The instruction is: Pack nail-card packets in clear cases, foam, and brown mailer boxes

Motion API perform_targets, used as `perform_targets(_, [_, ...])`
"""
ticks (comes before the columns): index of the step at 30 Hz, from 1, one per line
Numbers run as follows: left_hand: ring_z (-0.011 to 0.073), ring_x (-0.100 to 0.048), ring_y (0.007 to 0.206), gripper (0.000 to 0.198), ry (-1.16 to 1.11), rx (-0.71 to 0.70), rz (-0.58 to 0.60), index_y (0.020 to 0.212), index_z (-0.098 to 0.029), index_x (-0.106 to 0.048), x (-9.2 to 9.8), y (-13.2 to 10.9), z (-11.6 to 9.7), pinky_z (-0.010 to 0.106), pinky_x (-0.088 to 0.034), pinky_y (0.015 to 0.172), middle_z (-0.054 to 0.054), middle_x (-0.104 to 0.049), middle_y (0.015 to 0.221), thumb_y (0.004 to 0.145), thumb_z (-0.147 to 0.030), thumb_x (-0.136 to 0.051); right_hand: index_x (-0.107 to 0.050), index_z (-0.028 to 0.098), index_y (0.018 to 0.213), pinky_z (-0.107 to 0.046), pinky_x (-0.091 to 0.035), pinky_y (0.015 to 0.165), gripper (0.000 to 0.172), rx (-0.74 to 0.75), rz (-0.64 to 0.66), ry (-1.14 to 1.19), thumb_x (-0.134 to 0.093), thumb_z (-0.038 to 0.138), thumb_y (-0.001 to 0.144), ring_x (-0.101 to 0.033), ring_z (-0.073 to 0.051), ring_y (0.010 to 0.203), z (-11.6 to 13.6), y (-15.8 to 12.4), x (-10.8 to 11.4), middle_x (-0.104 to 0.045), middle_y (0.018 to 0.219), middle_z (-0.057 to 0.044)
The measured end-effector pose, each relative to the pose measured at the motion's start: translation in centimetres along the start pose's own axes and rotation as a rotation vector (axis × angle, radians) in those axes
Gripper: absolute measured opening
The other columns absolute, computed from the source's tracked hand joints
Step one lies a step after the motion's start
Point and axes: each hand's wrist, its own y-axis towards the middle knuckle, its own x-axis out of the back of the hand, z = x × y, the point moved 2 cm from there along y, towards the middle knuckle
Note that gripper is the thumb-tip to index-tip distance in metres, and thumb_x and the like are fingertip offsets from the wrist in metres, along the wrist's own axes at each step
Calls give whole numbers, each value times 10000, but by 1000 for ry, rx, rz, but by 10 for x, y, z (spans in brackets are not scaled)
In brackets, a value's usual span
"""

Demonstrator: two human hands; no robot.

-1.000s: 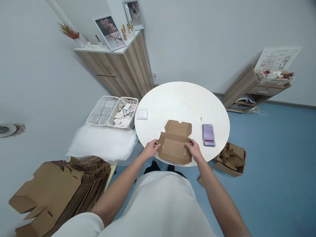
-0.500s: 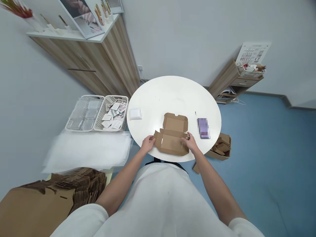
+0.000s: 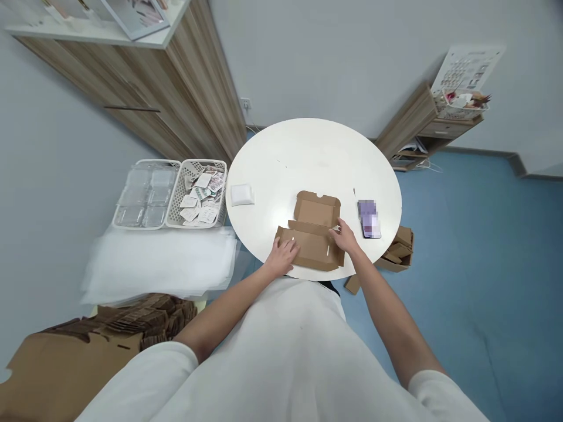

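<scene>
An unfolded brown cardboard mailer box (image 3: 313, 246) lies on the white round table (image 3: 264, 158), its lid panel pointing away from me. My left hand (image 3: 282, 258) rests on the box's left end, its fingers spread over the side flap. At the right side, near the crease between base and lid, my right hand (image 3: 344, 236) has the edge between thumb and fingers. A phone (image 3: 369, 219), its screen partly pixelated, lies to the right of that hand. To the left sits a small white packet (image 3: 241, 194).
Left of the table stand a white basket of small packets and cards (image 3: 201, 196) and a basket of clear plastic cases (image 3: 147, 196). Below them are white translucent sheets (image 3: 162, 258) and stacked flat cardboard (image 3: 74, 363). A carton of folded boxes (image 3: 398, 252) stands on the floor at right.
My left hand has moved from pinching the box's left edge to lying over the left flap, fingers spread. My right hand has shifted slightly up along the right side. The camera view has tilted down.
</scene>
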Motion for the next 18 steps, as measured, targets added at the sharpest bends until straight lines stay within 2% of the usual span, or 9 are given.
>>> perform_targets(3, [273,-287,1236,702,33,5,15,1288,-196,-310,1,8,1,494,-137,1008,154,-348,1335,659,-266,-615,-341,234,1297,-348,-403,895,577,-42,1,-40,-489,352,752,-518,-202,1041,1,12,0,-444,1295,-66])
perform_targets(7, [287,-108,1311,822,56,36,16,1351,-156,-177,7,22,2,486,-121,1018,163,-190,1416,652,-280,-592,-410,216,1257,-333,-434,849,498,-68,41,-60,-463,307,770,-578,-176,910,-5,30,2,-555,1175,-61])
perform_targets(12, [290,73,1319,1002,73,92,43,1375,-115,-38,15,47,5,496,-43,1032,171,-23,1445,601,-326,-638,-530,234,1153,-328,-409,900,395,22,91,-70,-401,204,781,-557,-165,988,-7,42,1,-584,1144,-13])
perform_targets(15, [277,132,1310,1073,60,115,50,1376,-114,26,17,59,9,509,-2,1033,158,11,1446,577,-314,-662,-551,250,1134,-334,-405,912,409,84,93,-86,-390,174,767,-536,-173,1036,-3,38,-1,-602,1116,9])
perform_targets(18, [288,154,1302,1127,27,133,71,1375,-113,46,17,64,15,522,14,1032,153,19,1447,547,-324,-689,-569,256,1115,-331,-418,891,417,133,116,-139,-405,166,743,-559,-182,1001,3,30,-2,-625,1073,18])
